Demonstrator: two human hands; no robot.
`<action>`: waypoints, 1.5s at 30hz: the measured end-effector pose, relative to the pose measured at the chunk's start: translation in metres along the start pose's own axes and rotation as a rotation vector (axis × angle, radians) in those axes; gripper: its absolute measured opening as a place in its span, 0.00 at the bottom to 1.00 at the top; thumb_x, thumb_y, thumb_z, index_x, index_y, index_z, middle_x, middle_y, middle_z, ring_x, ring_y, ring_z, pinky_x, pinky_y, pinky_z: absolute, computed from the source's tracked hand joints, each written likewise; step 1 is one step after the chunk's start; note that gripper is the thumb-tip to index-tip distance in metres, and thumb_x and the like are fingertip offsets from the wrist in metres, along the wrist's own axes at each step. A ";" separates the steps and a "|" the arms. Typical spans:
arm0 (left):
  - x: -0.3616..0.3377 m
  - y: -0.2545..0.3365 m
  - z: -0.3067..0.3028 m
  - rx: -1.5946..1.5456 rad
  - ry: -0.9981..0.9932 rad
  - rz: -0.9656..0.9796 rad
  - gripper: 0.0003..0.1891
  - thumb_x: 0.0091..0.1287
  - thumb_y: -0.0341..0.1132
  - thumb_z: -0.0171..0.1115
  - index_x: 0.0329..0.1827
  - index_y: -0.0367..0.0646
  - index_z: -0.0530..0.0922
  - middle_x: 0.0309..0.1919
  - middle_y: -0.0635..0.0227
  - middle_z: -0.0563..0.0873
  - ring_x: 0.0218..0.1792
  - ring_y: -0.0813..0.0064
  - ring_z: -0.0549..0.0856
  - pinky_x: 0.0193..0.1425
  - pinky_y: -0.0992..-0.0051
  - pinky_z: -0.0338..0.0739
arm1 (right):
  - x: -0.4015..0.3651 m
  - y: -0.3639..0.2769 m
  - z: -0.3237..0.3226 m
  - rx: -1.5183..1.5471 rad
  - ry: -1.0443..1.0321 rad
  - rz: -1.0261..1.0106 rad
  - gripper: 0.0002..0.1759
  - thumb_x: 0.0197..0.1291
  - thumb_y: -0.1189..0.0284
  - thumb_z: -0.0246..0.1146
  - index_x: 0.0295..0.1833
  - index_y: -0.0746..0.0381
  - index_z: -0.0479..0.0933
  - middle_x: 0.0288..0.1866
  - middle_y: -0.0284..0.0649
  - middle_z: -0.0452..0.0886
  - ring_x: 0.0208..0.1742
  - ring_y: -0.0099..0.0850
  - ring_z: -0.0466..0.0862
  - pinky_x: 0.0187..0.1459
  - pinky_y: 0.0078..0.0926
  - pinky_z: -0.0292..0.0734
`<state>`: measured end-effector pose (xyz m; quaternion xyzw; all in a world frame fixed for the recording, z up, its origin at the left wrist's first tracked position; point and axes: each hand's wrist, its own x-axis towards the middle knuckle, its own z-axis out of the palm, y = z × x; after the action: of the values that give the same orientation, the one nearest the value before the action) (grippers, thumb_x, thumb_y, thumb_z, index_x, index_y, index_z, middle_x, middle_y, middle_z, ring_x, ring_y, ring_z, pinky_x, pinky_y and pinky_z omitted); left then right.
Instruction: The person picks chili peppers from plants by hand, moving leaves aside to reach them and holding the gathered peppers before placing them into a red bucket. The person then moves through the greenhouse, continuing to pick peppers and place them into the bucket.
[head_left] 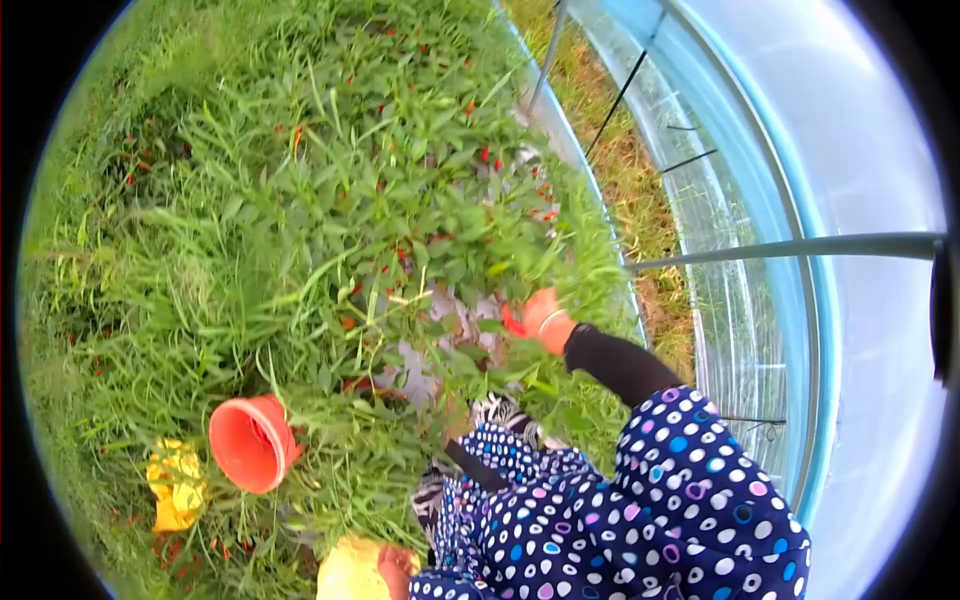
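Observation:
My right hand [545,318], in an orange-looking covering with a pale band at the wrist, reaches low into the pepper plants. Its fingers are closed on a red chili pepper [513,322], with leaves close around it. At the bottom edge my left hand [394,568] is curled at the side of a pale yellow container [350,572], which the frame cuts off. A coral-red bucket [246,446] lies tilted in the grass to the left, its mouth facing me. More red chili peppers [485,155] hang among the green plants [400,190] farther up.
Beside the bucket lies a crumpled yellow bag [176,486]. Tall grass [180,270] grows thick on the left. Along the right runs a plastic greenhouse wall [730,200] with a metal bar [780,250] across it. Grey ground sheet [412,372] shows between the plants.

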<state>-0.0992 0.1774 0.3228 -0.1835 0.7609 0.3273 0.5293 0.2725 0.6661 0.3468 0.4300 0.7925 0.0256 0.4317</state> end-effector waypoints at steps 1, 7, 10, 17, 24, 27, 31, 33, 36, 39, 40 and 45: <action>-0.015 0.012 0.009 0.004 0.013 -0.025 0.19 0.63 0.35 0.49 0.58 0.43 0.66 0.35 0.65 0.79 0.31 0.70 0.82 0.22 0.77 0.68 | -0.016 0.032 0.016 -0.066 -0.074 -0.173 0.14 0.52 0.64 0.56 0.42 0.55 0.81 0.44 0.42 0.81 0.48 0.44 0.78 0.48 0.54 0.63; -0.043 0.060 0.062 0.020 0.018 0.061 0.21 0.63 0.39 0.54 0.58 0.44 0.68 0.41 0.64 0.80 0.36 0.72 0.83 0.25 0.79 0.68 | -0.087 0.109 0.177 0.412 -0.075 0.113 0.14 0.53 0.62 0.54 0.29 0.58 0.81 0.33 0.46 0.81 0.37 0.45 0.81 0.37 0.44 0.74; -0.058 0.079 0.089 0.013 0.059 0.050 0.20 0.63 0.38 0.54 0.57 0.44 0.69 0.42 0.64 0.80 0.37 0.72 0.83 0.25 0.81 0.68 | -0.129 0.113 0.145 0.470 -0.398 0.059 0.16 0.55 0.60 0.53 0.31 0.60 0.80 0.33 0.49 0.81 0.38 0.46 0.81 0.39 0.41 0.76; -0.071 0.100 0.136 0.120 0.015 0.021 0.19 0.64 0.38 0.53 0.57 0.45 0.69 0.43 0.67 0.80 0.38 0.74 0.82 0.31 0.78 0.67 | -0.190 0.093 0.198 0.764 -0.155 0.008 0.12 0.55 0.66 0.52 0.29 0.64 0.76 0.30 0.51 0.79 0.35 0.48 0.79 0.38 0.42 0.75; -0.060 0.130 0.148 0.198 -0.084 0.087 0.21 0.62 0.42 0.58 0.56 0.42 0.70 0.41 0.66 0.80 0.37 0.75 0.82 0.28 0.81 0.67 | -0.192 0.088 0.212 0.885 -0.026 0.109 0.11 0.51 0.68 0.53 0.26 0.64 0.75 0.27 0.53 0.77 0.30 0.51 0.77 0.34 0.45 0.73; -0.028 0.133 0.136 0.120 -0.320 0.323 0.14 0.61 0.38 0.58 0.45 0.38 0.76 0.24 0.72 0.80 0.24 0.82 0.79 0.23 0.82 0.70 | -0.202 0.076 0.217 0.862 -0.129 0.126 0.11 0.49 0.67 0.54 0.25 0.64 0.76 0.25 0.52 0.77 0.29 0.49 0.78 0.33 0.44 0.73; -0.015 0.165 0.153 0.126 -0.064 0.154 0.17 0.58 0.36 0.60 0.50 0.39 0.76 0.32 0.70 0.83 0.30 0.76 0.84 0.25 0.79 0.72 | -0.197 0.048 0.220 0.798 -0.146 0.000 0.14 0.51 0.67 0.56 0.42 0.62 0.77 0.35 0.49 0.80 0.26 0.45 0.80 0.28 0.42 0.75; -0.004 0.174 0.154 0.073 -0.095 0.206 0.17 0.58 0.35 0.60 0.50 0.38 0.76 0.34 0.68 0.83 0.29 0.75 0.84 0.24 0.79 0.72 | -0.187 0.045 0.205 0.818 -0.210 -0.018 0.15 0.52 0.65 0.55 0.43 0.60 0.76 0.35 0.50 0.80 0.27 0.46 0.80 0.28 0.42 0.74; -0.004 0.196 0.153 0.080 -0.099 0.236 0.17 0.59 0.34 0.60 0.49 0.36 0.76 0.35 0.66 0.83 0.27 0.75 0.84 0.24 0.79 0.73 | -0.157 0.040 0.176 0.850 -0.248 -0.037 0.17 0.53 0.62 0.55 0.46 0.59 0.75 0.36 0.51 0.80 0.28 0.47 0.80 0.29 0.43 0.74; -0.003 0.207 0.147 -0.006 -0.065 0.234 0.17 0.59 0.34 0.59 0.50 0.35 0.75 0.34 0.65 0.83 0.26 0.75 0.84 0.25 0.79 0.74 | -0.132 0.038 0.147 0.868 -0.247 -0.075 0.19 0.54 0.59 0.54 0.49 0.57 0.74 0.36 0.53 0.79 0.29 0.48 0.79 0.30 0.44 0.73; 0.001 0.208 0.144 0.027 -0.034 0.223 0.17 0.60 0.34 0.59 0.49 0.35 0.76 0.34 0.65 0.83 0.24 0.75 0.83 0.23 0.79 0.73 | -0.123 0.036 0.139 0.875 -0.241 -0.087 0.20 0.54 0.58 0.54 0.49 0.56 0.74 0.36 0.53 0.79 0.29 0.48 0.79 0.31 0.44 0.73; 0.018 0.203 0.131 0.017 -0.046 0.228 0.17 0.60 0.36 0.59 0.50 0.38 0.76 0.32 0.66 0.83 0.25 0.74 0.84 0.19 0.79 0.70 | -0.102 0.044 0.112 0.925 -0.209 -0.128 0.23 0.56 0.54 0.53 0.54 0.53 0.72 0.36 0.55 0.79 0.30 0.49 0.78 0.33 0.45 0.72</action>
<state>-0.1427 0.4150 0.3382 -0.0839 0.7673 0.3830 0.5074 0.4071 0.5848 0.3624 0.5275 0.6981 -0.3999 0.2729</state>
